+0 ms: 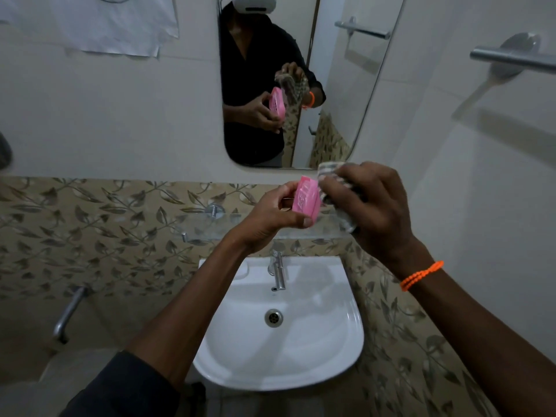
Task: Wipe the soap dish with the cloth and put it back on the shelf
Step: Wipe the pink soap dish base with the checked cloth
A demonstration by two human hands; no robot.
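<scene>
A pink plastic soap dish (305,200) is held on edge in my left hand (275,216), above the glass shelf (207,225). My right hand (376,203) grips a checked grey-and-white cloth (329,173) and presses it against the right side of the dish. Part of the cloth hangs down below my right palm. The mirror (337,94) reflects both hands, the dish and the cloth.
A white washbasin (331,356) with a chrome tap (278,270) sits below the shelf. A towel bar (511,58) is mounted on the right wall. A metal pipe tap (67,314) sticks out at lower left. Leaf-patterned tiles run behind the shelf.
</scene>
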